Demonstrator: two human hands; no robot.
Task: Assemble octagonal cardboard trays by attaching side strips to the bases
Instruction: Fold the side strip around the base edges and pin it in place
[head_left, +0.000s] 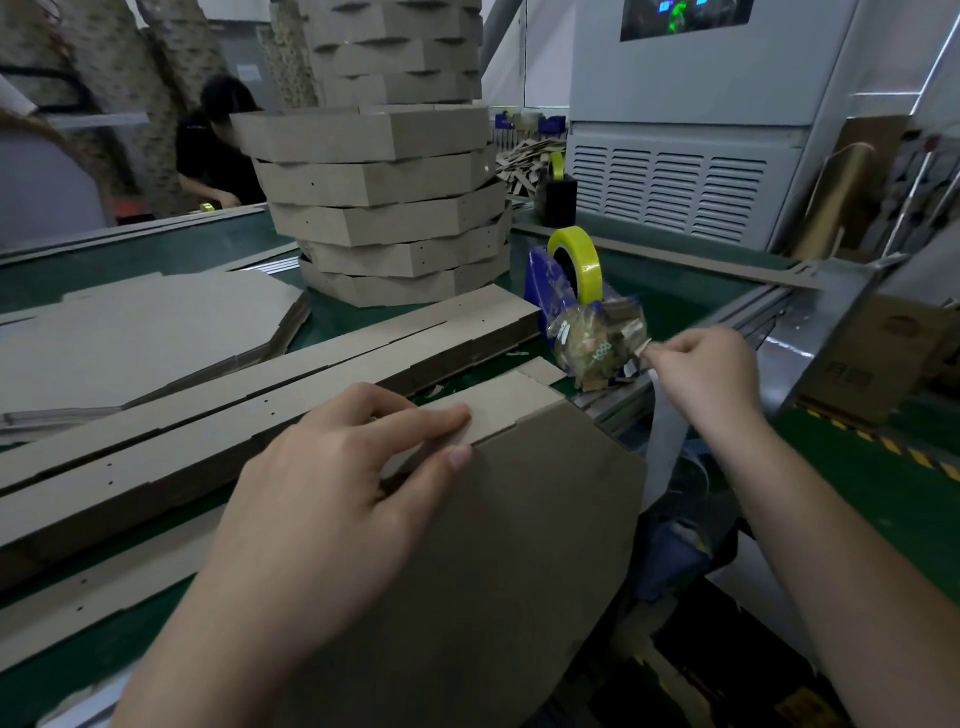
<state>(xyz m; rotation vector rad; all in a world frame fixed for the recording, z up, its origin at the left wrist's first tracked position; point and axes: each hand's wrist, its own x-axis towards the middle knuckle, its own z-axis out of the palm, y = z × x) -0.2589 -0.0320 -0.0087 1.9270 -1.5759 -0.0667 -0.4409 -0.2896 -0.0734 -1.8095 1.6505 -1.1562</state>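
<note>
Under the left hand (332, 499), fingers pinching side strip (504, 402) to base (519, 545) edge, hold the joint flush; right hand (711, 374), pinching tape end (643, 347), should pull straight.

Tray stack (384, 208) behind strips (291, 384), tape dispenser (566, 291) right

At the table's (93, 649) near edge, the left hand (332, 493) pinches a side strip (511, 408) against the cardboard base (519, 551), while the right hand (711, 374) pinches a tape end (644, 347) by the dispenser (540, 283).
</note>
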